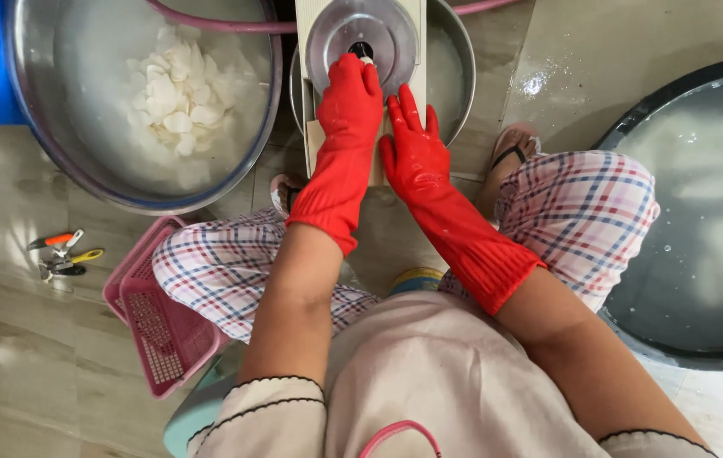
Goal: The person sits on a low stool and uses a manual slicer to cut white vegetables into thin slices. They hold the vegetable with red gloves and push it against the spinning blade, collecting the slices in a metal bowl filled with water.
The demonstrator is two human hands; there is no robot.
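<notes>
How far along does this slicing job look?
Done: white pieces already sit in water in the big steel basin. In hand: the left hand presses at the round slicer disc, the right hand steadies its board. How much is left, I can't tell.

We are seeing the left hand [350, 93] hiding part of the round metal disc [363, 34], whose top the edge is cropping.
</notes>
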